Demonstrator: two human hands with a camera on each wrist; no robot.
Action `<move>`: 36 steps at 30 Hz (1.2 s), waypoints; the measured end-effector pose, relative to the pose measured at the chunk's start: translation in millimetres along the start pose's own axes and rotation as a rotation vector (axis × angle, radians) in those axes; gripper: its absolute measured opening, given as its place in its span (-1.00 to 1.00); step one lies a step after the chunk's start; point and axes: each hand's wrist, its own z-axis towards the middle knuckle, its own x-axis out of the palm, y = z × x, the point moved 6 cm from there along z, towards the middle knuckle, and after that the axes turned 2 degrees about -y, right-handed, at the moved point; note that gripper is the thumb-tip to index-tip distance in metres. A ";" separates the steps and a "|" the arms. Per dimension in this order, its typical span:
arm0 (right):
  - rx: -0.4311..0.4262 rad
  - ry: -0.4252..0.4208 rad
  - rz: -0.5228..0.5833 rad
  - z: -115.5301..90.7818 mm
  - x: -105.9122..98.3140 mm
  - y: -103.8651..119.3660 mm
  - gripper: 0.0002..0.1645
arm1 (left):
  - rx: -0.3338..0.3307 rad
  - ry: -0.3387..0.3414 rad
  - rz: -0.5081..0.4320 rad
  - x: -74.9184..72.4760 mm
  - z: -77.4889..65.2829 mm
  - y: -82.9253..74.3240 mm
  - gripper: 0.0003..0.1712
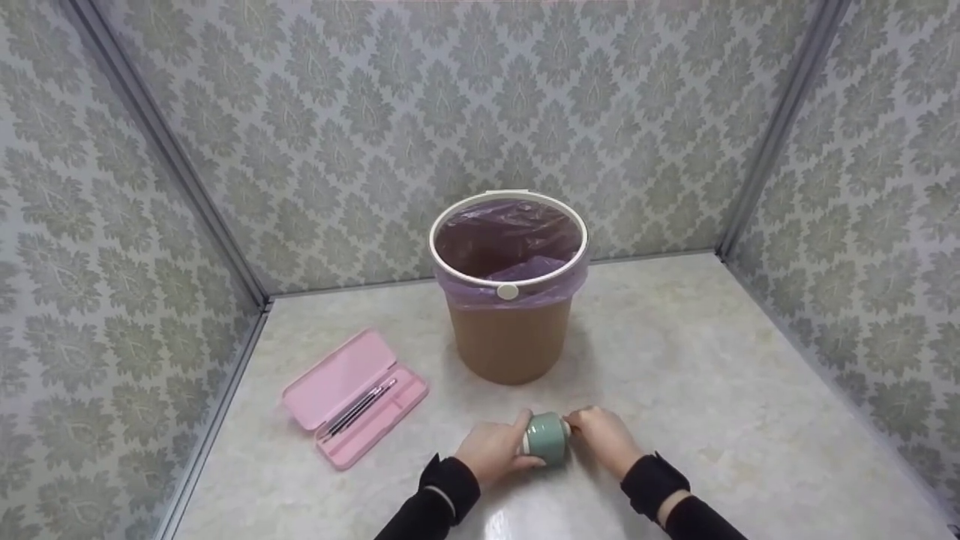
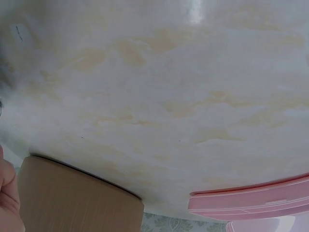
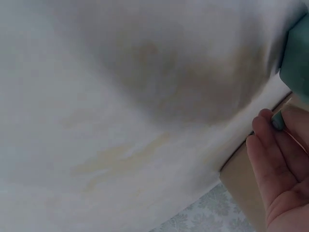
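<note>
Two grips on: your left hand [image 1: 491, 454] holds the green cylinder [image 1: 547, 439] on its side, thumb above, fingers wrapped below. Your right hand [image 1: 604, 437] pinches a small green knob [image 3: 277, 121] between thumb and index finger by its right end. Cylinder's in front of the lined bin [image 1: 510, 349]; open pink pencil case [image 1: 341, 379] with pens [image 1: 356, 412] sits left. Dark squiggle [image 2: 19, 33] on table [image 1: 675, 360]: too small to read.

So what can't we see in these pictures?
Head view: inside floor of the bucket, hidden by its purple bag.
Left wrist view: most of the left hand, cut off by the left edge.
Right wrist view: most of the green object, cut off by the right edge.
</note>
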 end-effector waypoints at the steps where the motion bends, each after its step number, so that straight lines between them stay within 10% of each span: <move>1: 0.005 -0.002 0.002 -3.1 1.3 0.2 -0.82 | -0.001 0.003 -0.004 -0.1 -0.5 0.0 -0.15; 16: 0.021 0.033 0.088 -36.5 5.4 3.7 -0.81 | -0.018 0.002 -0.017 3.4 -1.1 3.0 -0.18; 36: -0.109 -0.140 0.096 -63.2 -17.9 16.5 -0.76 | -0.016 0.018 -0.023 4.7 -2.4 2.8 -0.13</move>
